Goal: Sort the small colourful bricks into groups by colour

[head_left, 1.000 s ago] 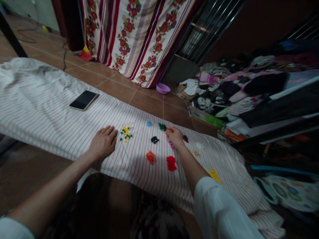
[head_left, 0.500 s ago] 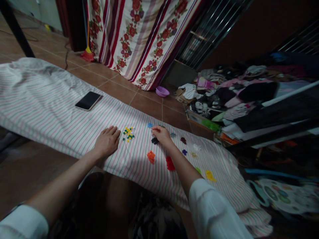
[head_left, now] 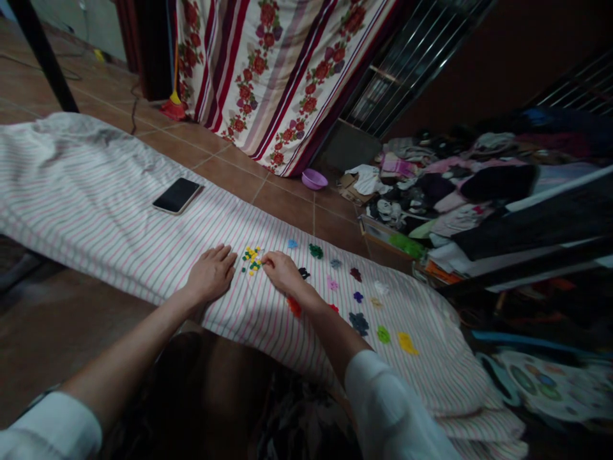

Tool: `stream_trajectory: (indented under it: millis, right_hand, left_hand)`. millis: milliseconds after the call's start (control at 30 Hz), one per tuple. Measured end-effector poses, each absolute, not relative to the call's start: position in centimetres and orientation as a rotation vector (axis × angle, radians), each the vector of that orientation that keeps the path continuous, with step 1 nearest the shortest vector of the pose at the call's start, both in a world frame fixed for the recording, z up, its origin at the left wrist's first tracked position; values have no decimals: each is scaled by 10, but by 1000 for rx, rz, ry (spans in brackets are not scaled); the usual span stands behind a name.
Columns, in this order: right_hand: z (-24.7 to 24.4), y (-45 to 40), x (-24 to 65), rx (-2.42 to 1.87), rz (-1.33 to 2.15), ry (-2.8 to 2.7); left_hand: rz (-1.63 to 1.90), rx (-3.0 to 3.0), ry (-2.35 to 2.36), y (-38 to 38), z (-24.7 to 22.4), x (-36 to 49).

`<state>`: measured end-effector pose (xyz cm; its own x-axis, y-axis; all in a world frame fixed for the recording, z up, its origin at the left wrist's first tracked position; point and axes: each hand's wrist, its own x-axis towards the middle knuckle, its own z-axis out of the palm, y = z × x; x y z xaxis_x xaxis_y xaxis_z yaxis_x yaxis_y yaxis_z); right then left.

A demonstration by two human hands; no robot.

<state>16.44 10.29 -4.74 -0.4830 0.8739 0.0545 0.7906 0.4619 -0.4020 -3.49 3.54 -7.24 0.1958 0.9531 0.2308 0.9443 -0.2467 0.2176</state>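
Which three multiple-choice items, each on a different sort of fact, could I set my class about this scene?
1. Where does the phone lie? A on the striped sheet; B in a drawer; C on a shelf.
2. What colour is the bowl on the floor tiles? A blue; B purple; C red.
3. How is the left hand? A clenched in a fist; B gripping the phone; C resting open on the sheet.

Answers: 1 A, the phone sits on the stripes; 2 B, the bowl shows purple; 3 C, its fingers lie spread beside the small yellow and green pieces.
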Motion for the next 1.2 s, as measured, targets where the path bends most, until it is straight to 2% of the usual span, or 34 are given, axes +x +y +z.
stream_trajectory:
  millis: [533,800,1200]
  right_hand:
    - [-61,103,169,-1390,436,-2441]
    - [-52,105,181,-1362,483,-2425]
    - [-58,158,278,-1846,385,-1588]
  left_hand:
    - [587,2376,1923,35,-74,-33]
    - [576,2396,1913,35,-75,-34]
    - [546,2409,1937,36,-75,-33]
